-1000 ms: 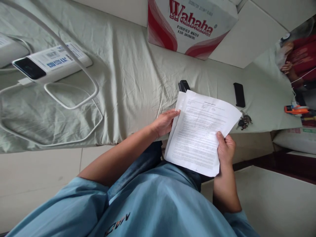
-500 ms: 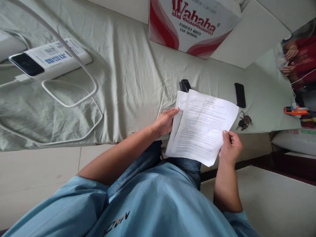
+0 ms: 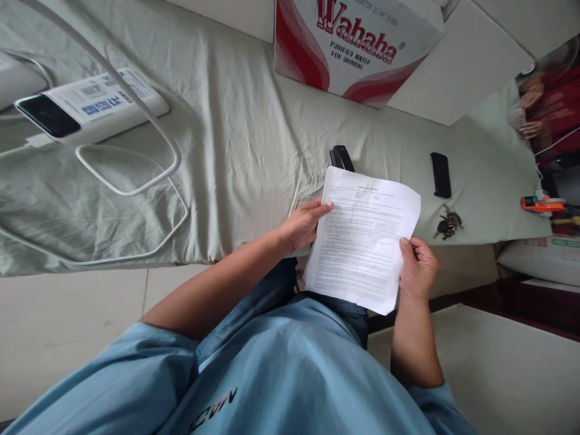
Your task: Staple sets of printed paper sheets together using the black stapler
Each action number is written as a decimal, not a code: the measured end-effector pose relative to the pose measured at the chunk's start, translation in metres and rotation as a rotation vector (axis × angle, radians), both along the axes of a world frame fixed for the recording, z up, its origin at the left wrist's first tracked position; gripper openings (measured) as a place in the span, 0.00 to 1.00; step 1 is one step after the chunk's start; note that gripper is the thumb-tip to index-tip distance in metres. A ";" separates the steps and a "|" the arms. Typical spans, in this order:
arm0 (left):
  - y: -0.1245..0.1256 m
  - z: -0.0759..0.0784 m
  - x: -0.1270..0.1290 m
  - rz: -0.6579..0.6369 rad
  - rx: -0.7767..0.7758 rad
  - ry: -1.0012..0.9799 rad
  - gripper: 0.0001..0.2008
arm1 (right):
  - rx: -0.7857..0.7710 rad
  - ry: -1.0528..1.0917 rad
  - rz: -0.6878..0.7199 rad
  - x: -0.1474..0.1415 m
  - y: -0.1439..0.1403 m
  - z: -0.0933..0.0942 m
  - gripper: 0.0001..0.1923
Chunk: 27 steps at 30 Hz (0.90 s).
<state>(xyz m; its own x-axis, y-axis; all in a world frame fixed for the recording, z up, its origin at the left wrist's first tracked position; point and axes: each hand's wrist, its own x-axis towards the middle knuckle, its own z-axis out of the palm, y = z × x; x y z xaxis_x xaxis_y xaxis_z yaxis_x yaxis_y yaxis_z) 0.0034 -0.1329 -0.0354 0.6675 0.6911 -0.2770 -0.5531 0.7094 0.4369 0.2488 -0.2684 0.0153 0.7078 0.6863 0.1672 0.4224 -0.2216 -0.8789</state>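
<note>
papers, held as a loose stack above the lap, their upper part overlapping the near edge of the cloth-covered tabletop. the left hand pinches the left edge and the right hand the right, thumbs uppermost. progress, as judged: the sheets are gathered, but lower ones peek out at lower left, so the stack seems not yet even; no fastening is visible. what looks like a stapler lies beyond the top edge, partly hidden. bare cloth leaves room leftward; keys and a phone narrow the right.
</note>
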 end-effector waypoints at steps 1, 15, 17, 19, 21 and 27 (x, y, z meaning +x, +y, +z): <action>0.000 -0.001 0.000 0.001 -0.001 0.002 0.14 | -0.003 0.007 -0.004 0.000 0.000 -0.001 0.21; -0.004 0.014 -0.005 -0.122 0.134 -0.026 0.19 | 0.081 0.201 0.189 0.009 0.000 -0.010 0.41; -0.003 0.027 -0.007 -0.131 0.228 -0.009 0.19 | 0.035 0.339 0.250 0.012 -0.002 -0.007 0.42; 0.003 0.046 -0.010 -0.137 0.381 0.031 0.19 | -0.013 0.408 0.259 0.011 -0.003 -0.004 0.39; 0.011 0.072 -0.011 -0.129 0.537 0.059 0.17 | 0.015 0.397 0.242 0.009 0.001 0.002 0.33; 0.044 0.131 0.000 -0.188 0.784 0.025 0.27 | 0.395 0.132 0.258 0.014 0.039 0.044 0.22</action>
<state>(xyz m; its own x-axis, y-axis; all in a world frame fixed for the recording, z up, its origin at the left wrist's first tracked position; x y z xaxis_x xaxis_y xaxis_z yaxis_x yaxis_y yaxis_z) 0.0035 -0.0893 0.0960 0.7922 0.5671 0.2253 -0.4380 0.2714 0.8570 0.2629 -0.2294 0.0596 0.5559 0.7442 0.3702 0.2991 0.2364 -0.9245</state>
